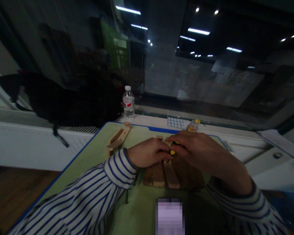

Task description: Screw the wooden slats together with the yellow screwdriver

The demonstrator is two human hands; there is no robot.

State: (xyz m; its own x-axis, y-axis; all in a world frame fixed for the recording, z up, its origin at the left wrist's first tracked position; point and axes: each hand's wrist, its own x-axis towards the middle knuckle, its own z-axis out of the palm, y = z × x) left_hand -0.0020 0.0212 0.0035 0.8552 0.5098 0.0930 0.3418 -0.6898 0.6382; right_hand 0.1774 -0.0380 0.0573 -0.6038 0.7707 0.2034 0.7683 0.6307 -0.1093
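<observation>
Light wooden strips (171, 176) lie side by side on a brown wooden board (189, 174) in the middle of the green table. My left hand (149, 152) is closed over the strips from the left, its fingertips pinched near a small yellow part; what they hold is too small to make out. From the right, my right hand (198, 151) grips a black and yellow tool (172, 152), whose far end is hidden among the fingers. The fingertips of both hands are almost touching.
A curved wooden piece (120, 138) lies at the table's back left. Behind stand a water bottle (128, 102) and a small clear bag (193, 126) on the sill. A pixelated phone-like object (170, 217) is at the front edge. A screw-like piece (126, 196) lies left of the board.
</observation>
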